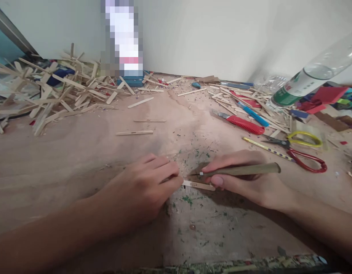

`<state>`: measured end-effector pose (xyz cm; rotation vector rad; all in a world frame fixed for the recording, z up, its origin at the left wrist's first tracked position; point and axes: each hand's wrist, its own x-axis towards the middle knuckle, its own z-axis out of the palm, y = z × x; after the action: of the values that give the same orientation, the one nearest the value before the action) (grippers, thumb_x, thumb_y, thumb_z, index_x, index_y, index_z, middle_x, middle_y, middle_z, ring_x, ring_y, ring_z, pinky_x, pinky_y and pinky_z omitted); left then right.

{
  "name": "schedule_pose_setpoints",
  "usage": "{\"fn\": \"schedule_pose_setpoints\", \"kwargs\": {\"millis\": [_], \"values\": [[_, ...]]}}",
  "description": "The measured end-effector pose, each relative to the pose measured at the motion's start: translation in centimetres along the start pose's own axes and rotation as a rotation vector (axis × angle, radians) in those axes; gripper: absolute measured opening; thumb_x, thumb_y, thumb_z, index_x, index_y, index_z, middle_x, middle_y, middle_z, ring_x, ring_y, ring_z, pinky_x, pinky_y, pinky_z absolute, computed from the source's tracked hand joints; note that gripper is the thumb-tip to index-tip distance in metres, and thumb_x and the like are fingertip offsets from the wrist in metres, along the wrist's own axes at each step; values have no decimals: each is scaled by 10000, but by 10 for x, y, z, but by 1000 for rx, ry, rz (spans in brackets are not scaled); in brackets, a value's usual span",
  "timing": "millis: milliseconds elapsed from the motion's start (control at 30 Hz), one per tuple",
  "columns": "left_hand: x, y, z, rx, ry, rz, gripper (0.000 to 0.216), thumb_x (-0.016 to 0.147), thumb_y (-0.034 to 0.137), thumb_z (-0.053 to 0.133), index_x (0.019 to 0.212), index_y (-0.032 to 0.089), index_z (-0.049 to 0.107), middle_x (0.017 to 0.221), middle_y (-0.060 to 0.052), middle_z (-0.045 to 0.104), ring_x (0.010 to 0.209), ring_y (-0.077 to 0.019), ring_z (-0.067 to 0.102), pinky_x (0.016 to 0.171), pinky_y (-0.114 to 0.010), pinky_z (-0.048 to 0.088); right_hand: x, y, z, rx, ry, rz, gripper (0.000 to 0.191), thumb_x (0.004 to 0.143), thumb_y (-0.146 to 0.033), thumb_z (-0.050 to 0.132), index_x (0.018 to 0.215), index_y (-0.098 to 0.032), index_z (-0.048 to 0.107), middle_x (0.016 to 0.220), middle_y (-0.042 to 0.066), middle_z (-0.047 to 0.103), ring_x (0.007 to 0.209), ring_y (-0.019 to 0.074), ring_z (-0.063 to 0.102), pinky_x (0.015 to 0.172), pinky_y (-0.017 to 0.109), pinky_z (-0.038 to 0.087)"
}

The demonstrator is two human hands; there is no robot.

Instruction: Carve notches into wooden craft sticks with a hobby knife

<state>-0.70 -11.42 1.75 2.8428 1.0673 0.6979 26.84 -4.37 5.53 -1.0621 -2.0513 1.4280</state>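
My left hand (pixel 144 188) rests on the tabletop with its fingers pressed down on one end of a small wooden craft stick (pixel 199 185). My right hand (pixel 244 182) grips a thin olive-handled craft knife (pixel 241 170) like a pen. The knife's tip sits just above the stick, close to my left fingertips. The stick lies flat between the two hands and shows a dark mark near its left end.
A heap of wooden sticks (pixel 50 95) fills the back left. Two slotted sticks (pixel 134 133) lie mid-table. At the right are a red utility knife (pixel 241 123), blue cutter (pixel 252 113), scissors (pixel 301 152), a pencil (pixel 264 147) and a tilted plastic bottle (pixel 313 76).
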Motion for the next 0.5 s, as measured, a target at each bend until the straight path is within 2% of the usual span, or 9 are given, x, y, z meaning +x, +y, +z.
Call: {"fn": "schedule_pose_setpoints", "kwargs": {"millis": [267,500], "values": [[-4,-3,1,-33,-55,22,414,1101,-18,393,1140,133,777,1075,-63,778,994,-240,705,858,-403,528,0,4,2,-27,-43,29,130,919,-357,855,892,-242,908,761,30,833,576,150,681,491,263,504],[0,-4,-4,9,-75,55,445,1124,6,361,1141,140,785,1050,-54,791,959,-236,714,854,-397,529,1,6,0,-89,-84,6,136,937,-368,843,905,-254,912,868,43,872,649,175,755,539,268,580]]}}
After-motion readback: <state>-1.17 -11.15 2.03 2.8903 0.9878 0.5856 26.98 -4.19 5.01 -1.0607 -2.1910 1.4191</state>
